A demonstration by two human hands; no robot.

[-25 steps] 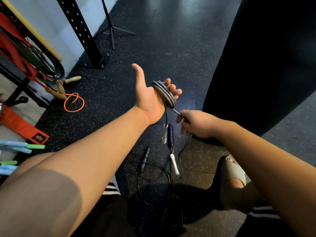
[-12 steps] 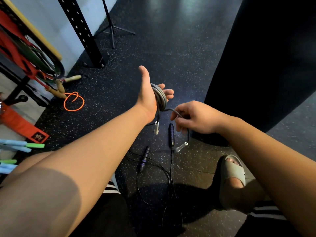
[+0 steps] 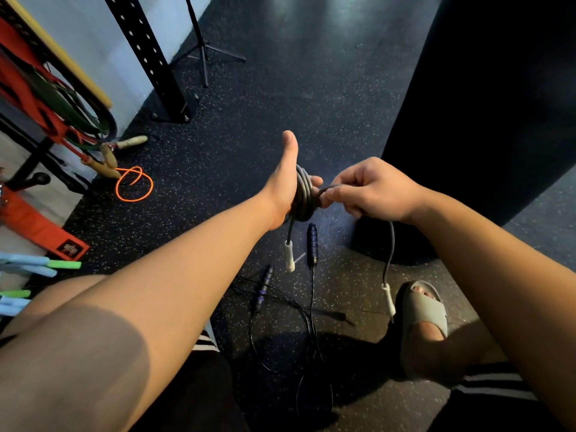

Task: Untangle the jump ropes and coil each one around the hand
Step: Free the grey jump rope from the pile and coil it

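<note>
left hand (image 3: 285, 182): held edge-on to the head camera, thumb straight up, palm facing right. the grey jump rope (image 3: 304, 196) sits wound round it in several close turns. the fingers are mostly hidden behind the turns, with one tip showing past them, so i cannot tell whether they clamp the rope or lie straight.

right hand (image 3: 371, 190): closed in a pinch on the rope's free tail, thumb and fingertips touching the tail just beside the turns.

key relation: the left hand's long axis points away from the body, and the turns ring it crosswise. the free tail leaves the bundle to the right, passes through the right pinch, then drops straight down to the far white handle (image 3: 388, 299), which hangs clear of the floor (image 3: 343, 98) near the sandal (image 3: 424, 310). the near white handle (image 3: 289, 255) dangles below the left wrist. the right hand is the one nearer the free end.

judgement: only a short length looks unwound. the next wrap likely calls for carrying the tail across the left hand, in line with the existing turns.

further out: the black jump rope (image 3: 312, 244) lies loose on the floor below the hands, not coiled. an orange rope (image 3: 134, 183) lies well apart, to the left.
</note>
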